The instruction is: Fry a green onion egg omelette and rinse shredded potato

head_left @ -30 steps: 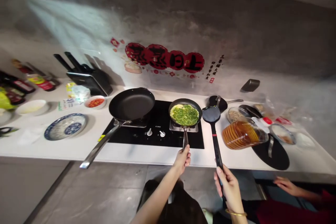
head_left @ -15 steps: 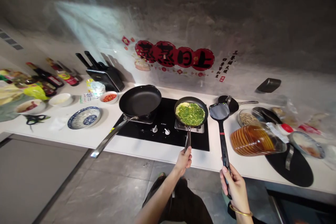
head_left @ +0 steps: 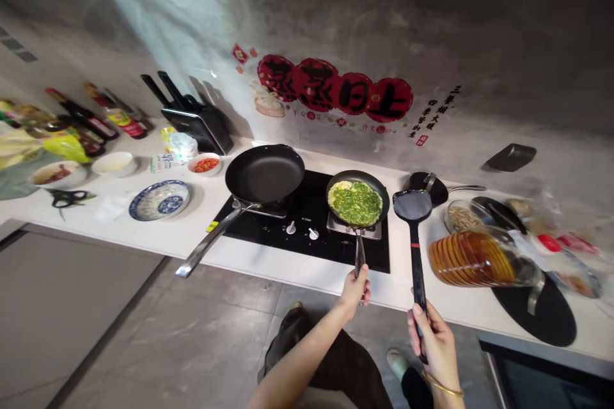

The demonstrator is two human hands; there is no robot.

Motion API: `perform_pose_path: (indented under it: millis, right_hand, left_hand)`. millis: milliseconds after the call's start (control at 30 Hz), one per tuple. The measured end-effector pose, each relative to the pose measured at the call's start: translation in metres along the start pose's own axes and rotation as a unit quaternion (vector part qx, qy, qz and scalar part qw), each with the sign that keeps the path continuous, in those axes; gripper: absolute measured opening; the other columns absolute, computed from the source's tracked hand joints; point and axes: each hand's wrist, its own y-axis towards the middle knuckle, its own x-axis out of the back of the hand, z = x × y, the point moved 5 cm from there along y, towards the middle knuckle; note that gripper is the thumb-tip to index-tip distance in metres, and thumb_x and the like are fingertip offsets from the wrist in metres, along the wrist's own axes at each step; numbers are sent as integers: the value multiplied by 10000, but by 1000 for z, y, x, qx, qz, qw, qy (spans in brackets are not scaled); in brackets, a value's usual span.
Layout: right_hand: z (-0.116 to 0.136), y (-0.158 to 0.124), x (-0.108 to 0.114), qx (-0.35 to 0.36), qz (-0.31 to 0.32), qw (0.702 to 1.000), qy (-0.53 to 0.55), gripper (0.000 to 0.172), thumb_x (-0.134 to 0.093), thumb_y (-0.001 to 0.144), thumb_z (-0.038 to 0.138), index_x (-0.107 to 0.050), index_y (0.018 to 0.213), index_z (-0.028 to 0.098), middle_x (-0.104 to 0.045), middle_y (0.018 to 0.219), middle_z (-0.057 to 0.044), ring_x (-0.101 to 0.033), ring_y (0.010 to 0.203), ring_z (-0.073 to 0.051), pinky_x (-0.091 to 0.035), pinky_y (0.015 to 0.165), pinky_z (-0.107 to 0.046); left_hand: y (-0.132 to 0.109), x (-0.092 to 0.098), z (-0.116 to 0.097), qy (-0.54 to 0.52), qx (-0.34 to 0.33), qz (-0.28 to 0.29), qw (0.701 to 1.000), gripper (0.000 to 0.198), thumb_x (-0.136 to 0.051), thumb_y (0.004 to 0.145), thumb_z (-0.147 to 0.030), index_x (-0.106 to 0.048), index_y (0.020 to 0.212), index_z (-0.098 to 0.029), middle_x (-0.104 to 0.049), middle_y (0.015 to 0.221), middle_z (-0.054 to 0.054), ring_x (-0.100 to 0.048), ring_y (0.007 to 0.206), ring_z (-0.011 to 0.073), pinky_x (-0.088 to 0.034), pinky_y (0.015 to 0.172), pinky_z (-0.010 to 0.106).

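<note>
My left hand [head_left: 355, 287] is closed around the metal handle of a small black frying pan [head_left: 385, 188] over the right burner. A round green-and-yellow omelette [head_left: 357, 203], flecked with chopped greens, lies flat in that pan. In my right hand [head_left: 434, 332] is a black spatula [head_left: 416, 255], gripped by its handle with the broad blade up, to the right of the pan and apart from it. A larger black frying pan [head_left: 265, 176] with nothing in it sits over the left burner, its long handle pointing toward me.
Left of the cooktop [head_left: 268, 239] are a blue-patterned bowl [head_left: 160, 199], a bowl of chopped red peppers [head_left: 205, 164], scissors [head_left: 70, 198] and a knife block [head_left: 199, 128]. On the right, a big oil bottle [head_left: 472, 259] lies near a black lid [head_left: 537, 313]. Another person's foot [head_left: 397, 361] shows below.
The view has shifted, so most counter items appear slightly moved in the picture. Both hands keep their holds, and the omelette still lies in the small pan.
</note>
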Motion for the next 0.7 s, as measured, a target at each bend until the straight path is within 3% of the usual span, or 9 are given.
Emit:
perform_pose_path:
  millis: [67,133,200,233,300,367,500,700]
  right_hand:
    - [-1,-2,-1,-4,-7,1000,3,432,-694,736,462,-599,1050,182,-517,596,46,-346,347,-26,-263,316,-162]
    - [-1,-4,-2,-6,-9,1000,2,448,-692,739,459,-592,1082,188,-526,605,45,-348,352,-26,-261,319,-159]
    - [1,-7,-2,-6,-13,1000,-7,467,-684,749,455,-584,1119,190,-528,601,44,-349,352,-26,-258,319,-158]
    - [2,-9,-2,-6,-17,1000,-13,477,-681,753,454,-581,1135,187,-526,592,44,-347,350,-27,-255,319,-160]
    - [4,-12,-1,-6,-24,999,-23,500,-676,757,456,-574,1161,181,-523,581,44,-342,346,-29,-249,316,-163]
    - [5,-15,-1,-5,-29,999,-23,507,-675,757,458,-570,1168,181,-525,582,43,-339,344,-29,-247,315,-164]
    - [5,-19,-3,-1,-32,999,-22,444,-681,751,459,-593,1081,176,-538,597,38,-345,345,-27,-260,319,-167]
    - [6,-24,-3,5,-33,999,-38,404,-678,751,468,-611,1014,168,-537,575,41,-358,338,-24,-275,329,-168]
  left_hand:
    - [5,14,-7,73,-16,-4,997,587,-350,777,-728,-502,808,-162,-569,668,23,-534,466,107,-368,402,216]
    - [10,48,-25,206,-73,-89,972,577,-236,869,-625,-544,810,-141,-612,716,70,-589,567,137,-418,484,232]
    - [14,90,-53,332,-139,-214,908,458,-270,914,-478,-549,777,-141,-620,731,78,-598,649,143,-424,568,229]
    - [17,110,-65,358,-150,-249,887,398,-305,917,-423,-541,757,-145,-621,744,81,-597,698,148,-421,615,230]
    - [27,143,-88,397,-156,-289,857,324,-366,908,-365,-538,731,-154,-624,759,82,-595,757,162,-406,676,240]
    - [38,163,-107,436,-153,-307,832,265,-442,883,-342,-553,729,-158,-636,774,85,-601,798,181,-397,710,251]
    - [63,170,-124,497,-123,-318,798,288,-536,832,-418,-614,799,-142,-665,848,139,-624,848,248,-411,712,297]
    - [85,162,-121,560,-80,-295,770,334,-529,831,-412,-678,840,-114,-686,890,186,-647,872,268,-445,719,310]
